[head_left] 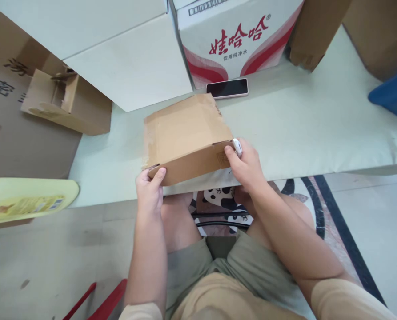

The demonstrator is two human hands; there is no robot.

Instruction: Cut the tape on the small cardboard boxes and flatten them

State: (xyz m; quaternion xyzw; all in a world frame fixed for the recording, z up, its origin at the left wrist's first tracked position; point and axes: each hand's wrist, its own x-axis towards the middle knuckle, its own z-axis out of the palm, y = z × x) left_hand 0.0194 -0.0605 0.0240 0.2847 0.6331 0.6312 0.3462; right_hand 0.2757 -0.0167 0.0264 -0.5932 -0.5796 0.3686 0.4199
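A flat brown cardboard box is tilted at the table's front edge, its near side facing me. Torn clear tape shows along its left edge. My left hand grips the near left corner, thumb on the front side and fingers behind. At the near right corner, my right hand holds the box with its thumb pressed on the front. A small white object sticks out between that hand's thumb and fingers; its kind cannot be made out. Behind the box lies a phone, dark screen up.
The table has a pale green cloth. At the back stand a white carton and a red-and-white water carton. A small opened cardboard box is left, above a yellow bottle-shaped item. A blue object sits right.
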